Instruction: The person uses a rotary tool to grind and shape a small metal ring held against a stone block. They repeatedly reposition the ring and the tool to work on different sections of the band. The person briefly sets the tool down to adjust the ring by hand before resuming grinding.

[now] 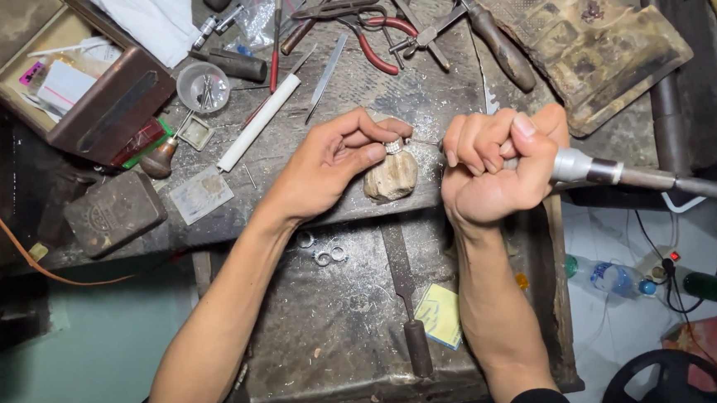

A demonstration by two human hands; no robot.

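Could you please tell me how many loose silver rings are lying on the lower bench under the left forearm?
3: loose silver rings at and, clustered beside the left forearm; more may be hidden under it.

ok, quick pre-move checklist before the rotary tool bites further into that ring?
1. Ring pinched by left hand fingers: ok.
2. Ring backed by the worn wooden peg: ok, it sits on top.
3. Right hand fisted round the rotary handpiece: ok.
4. Bit tip meets the ring: cannot tell, too small.
5. Left fingertips away from the bit: not ok, very close.
6. Loose rings on the lower tray out of the way: ok.
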